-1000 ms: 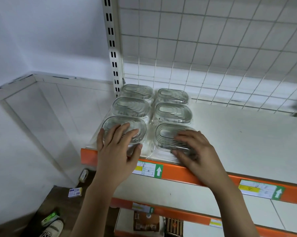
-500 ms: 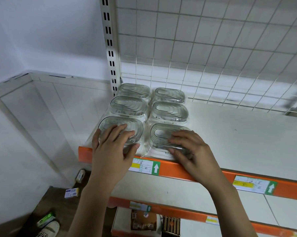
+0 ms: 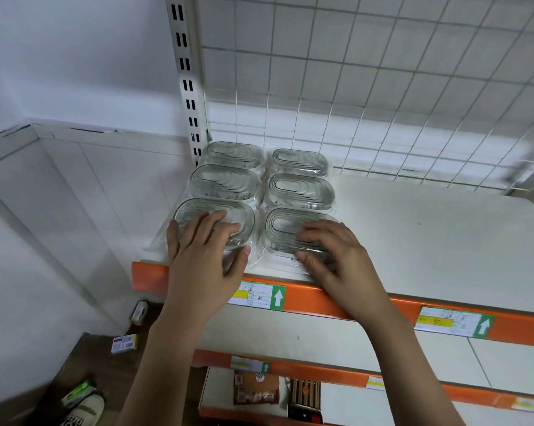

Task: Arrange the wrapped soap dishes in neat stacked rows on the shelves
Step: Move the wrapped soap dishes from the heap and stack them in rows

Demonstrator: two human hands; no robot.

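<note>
**Both hands on the front stacks**

Left hand: fingers spread, lying on the front-left soap dish stack. Right hand: fingers slightly curled, resting on the front-right soap dish stack. Whether either hand grips cannot be told. Four more stacks stand behind on the shelf, against the wire grid.

head cam | looks forward and down, close over shelf front (single view, wide-angle)
</note>
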